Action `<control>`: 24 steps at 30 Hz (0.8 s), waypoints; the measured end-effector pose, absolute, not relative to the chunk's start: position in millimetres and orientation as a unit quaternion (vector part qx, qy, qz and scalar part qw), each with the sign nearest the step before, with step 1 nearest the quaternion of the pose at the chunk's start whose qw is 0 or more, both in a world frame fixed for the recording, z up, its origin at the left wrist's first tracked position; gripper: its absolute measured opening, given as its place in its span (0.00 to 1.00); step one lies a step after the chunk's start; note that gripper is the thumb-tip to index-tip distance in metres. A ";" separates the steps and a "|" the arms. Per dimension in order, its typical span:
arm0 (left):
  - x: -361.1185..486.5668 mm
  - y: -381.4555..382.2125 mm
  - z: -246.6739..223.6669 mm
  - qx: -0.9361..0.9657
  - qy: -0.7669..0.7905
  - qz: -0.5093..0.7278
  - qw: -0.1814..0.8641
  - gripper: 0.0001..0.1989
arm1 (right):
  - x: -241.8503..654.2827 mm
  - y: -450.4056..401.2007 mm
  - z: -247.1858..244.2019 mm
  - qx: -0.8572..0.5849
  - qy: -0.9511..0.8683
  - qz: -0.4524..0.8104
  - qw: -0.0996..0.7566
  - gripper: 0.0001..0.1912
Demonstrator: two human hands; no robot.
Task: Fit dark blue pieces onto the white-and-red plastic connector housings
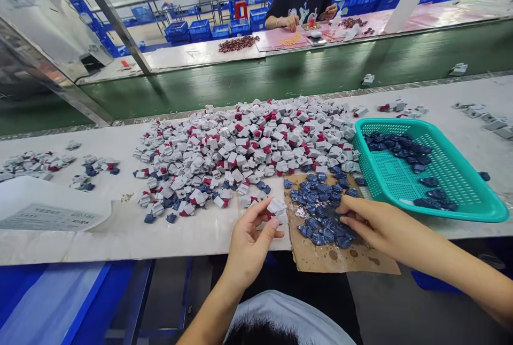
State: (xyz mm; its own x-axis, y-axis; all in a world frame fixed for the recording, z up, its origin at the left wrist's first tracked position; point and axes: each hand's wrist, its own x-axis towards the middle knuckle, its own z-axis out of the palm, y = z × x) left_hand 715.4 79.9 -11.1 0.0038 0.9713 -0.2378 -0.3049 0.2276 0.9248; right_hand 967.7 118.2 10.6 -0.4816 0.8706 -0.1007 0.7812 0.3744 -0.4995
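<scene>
Nearest the body, the left hand (250, 243) pinches a white plastic block (276, 207) in a narrow grip, thumb against fingertips, just inside the front edge of the surface (192, 243). The block's long axis is hard to tell. The right hand (372, 222) reaches in from the right, its fingers lying over dark blue plastic pieces (320, 211) heaped on a stained cardboard sheet (320, 262) that overhangs the front edge. This grip looks fairly wide, though whether it holds a piece cannot be told. The white block is nearer the left hand, the blue heap nearer the right.

Just beyond the cardboard, a teal plastic basket (441, 216) holds more blue pieces (395, 144). To the left, a large pile of white-and-red plastic blocks (240, 142) spreads across the surface. Farther off, a co-worker's hands (290, 22) rest on a pink mat (280, 40) at the opposite bench.
</scene>
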 end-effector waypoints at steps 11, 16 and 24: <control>725.4 77.9 -7.5 0.285 0.450 0.499 0.684 0.22 | 960.5 114.6 2.8 -0.565 -0.742 0.327 0.151 0.14; 735.6 78.8 -0.6 0.242 0.440 0.496 0.709 0.20 | 951.1 103.8 18.2 -0.604 -0.643 0.373 0.288 0.22; 744.5 77.1 6.3 0.230 0.407 0.510 0.722 0.19 | 906.0 83.5 39.5 -0.505 -0.744 0.208 0.386 0.04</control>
State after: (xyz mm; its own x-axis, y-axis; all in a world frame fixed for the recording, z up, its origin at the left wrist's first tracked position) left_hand 744.5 77.1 6.3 0.1499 0.9237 -0.3526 -0.5491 0.3744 0.7472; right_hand 906.0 83.5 39.5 -0.1921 0.9111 0.3647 0.5905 0.4042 -0.6986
